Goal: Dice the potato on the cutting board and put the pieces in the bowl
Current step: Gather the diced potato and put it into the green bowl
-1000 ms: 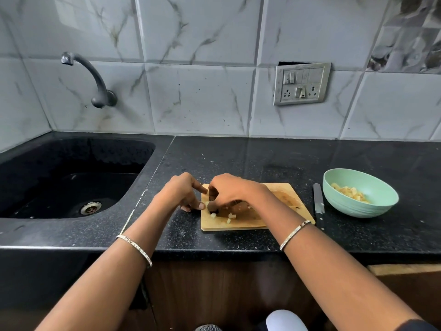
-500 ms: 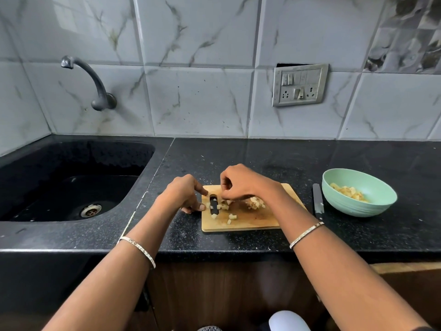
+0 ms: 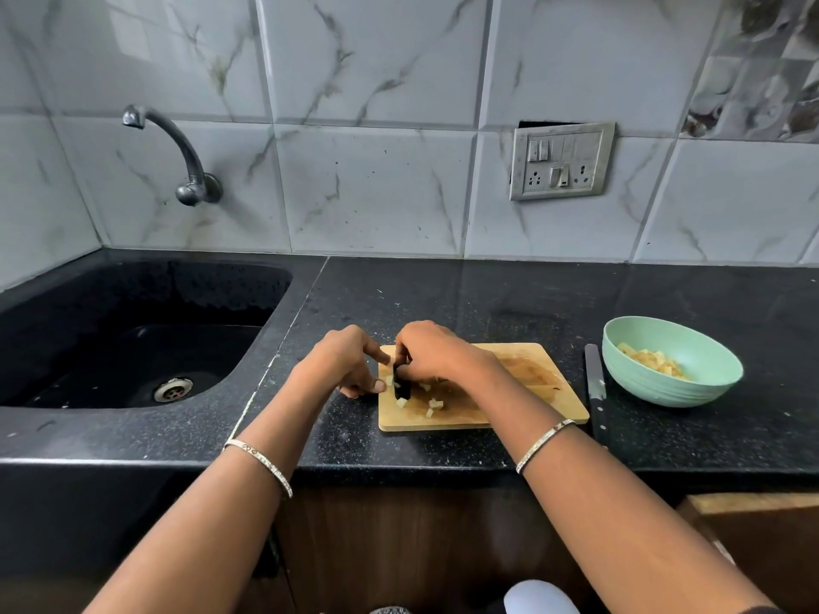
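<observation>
Nearest the camera, two forearms rise from the bottom of the frame, each with one bangle. They meet just right of centre over the cutting board (image 3: 523, 383). The right hand (image 3: 436, 354) is curled, fingertips bunched down among the potato pieces (image 3: 432, 403); whether it grips any I cannot tell. The left hand (image 3: 343, 363) sits at the board's left edge, fingers loosely bent, thumb touching a piece there.

Three or four loose cubes show on the board; others may lie hidden under the right hand. One knife (image 3: 596, 392) lies on the counter between the board and the one green bowl (image 3: 678, 383), centre right, which holds a heap of dice. Farther back are one sink, one tap and one switch plate.

The risk, as I judge it: cubes near the board's left edge could be nudged onto the counter, or slip from a pinch on the way across to the bowl.
</observation>
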Demonstrator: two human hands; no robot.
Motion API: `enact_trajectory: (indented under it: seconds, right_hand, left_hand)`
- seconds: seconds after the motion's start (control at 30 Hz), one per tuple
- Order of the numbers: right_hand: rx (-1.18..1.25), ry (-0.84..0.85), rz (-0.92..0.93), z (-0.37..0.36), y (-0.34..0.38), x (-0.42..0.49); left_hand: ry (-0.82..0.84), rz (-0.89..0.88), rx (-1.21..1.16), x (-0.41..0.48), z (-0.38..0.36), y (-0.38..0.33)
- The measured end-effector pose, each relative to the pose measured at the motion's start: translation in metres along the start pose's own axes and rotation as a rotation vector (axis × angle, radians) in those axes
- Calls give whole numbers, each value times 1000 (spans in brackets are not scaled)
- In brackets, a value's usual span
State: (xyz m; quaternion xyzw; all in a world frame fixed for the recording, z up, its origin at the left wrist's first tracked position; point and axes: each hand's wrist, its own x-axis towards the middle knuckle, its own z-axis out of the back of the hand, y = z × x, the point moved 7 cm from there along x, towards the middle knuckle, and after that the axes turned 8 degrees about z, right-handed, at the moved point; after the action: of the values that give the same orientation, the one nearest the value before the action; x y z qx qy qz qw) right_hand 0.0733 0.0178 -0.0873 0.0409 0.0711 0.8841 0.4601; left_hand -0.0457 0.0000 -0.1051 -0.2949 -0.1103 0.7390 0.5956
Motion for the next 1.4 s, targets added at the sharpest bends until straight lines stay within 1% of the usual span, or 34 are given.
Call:
enact_trajectory:
  seconds: [0.23,0.27,0.33,0.4,0.47,0.6,0.7,0.73,0.87,1.0,1.07,1.23,1.3,1.4]
  right_hand:
    - [-199,66,26,1,14,-3]
    - [-184,92,23,0,12,-2]
    - [-46,132,4,-2,5,-2]
    - [123,64,-11,3,-5,-3]
    - [181,-35,-35,16,-17,-10]
    - [121,-29,-58,28,-33,-27]
    - [93,-139,-56,34,-30,-28]
    - [85,-145,-43,33,-25,-27]
    - [65,-87,19,22,-2,-23]
    - [22,-27,-25,9,7,-15]
    - [39,-18,-45,6,5,-12]
    - [8,15,-39,1,8,-9]
    - [31,15,-41,2,4,-13]
    - [227,-82,-58,14,-15,-22]
  left_hand:
    - [2,3,8,-6,1,-2]
    - [4,6,5,-6,1,-3]
    - [-2,15,4,-7,0,-2]
    - [-15,26,8,-5,0,-2]
    - [-20,34,9,-2,-1,-1]
    - [-6,21,73,0,-2,-2]
    - [-14,3,94,-4,-2,-4]
    - [-19,-5,110,-6,-3,-4]
    - [-46,-38,167,-10,-4,-9]
    - [-43,-48,197,-10,-4,-10]
    - [-36,-56,206,-11,-4,-11]
    - [-35,-68,242,-14,-3,-13]
    - [-53,-75,250,-16,-2,-14]
    - [-134,-104,314,-21,0,-16]
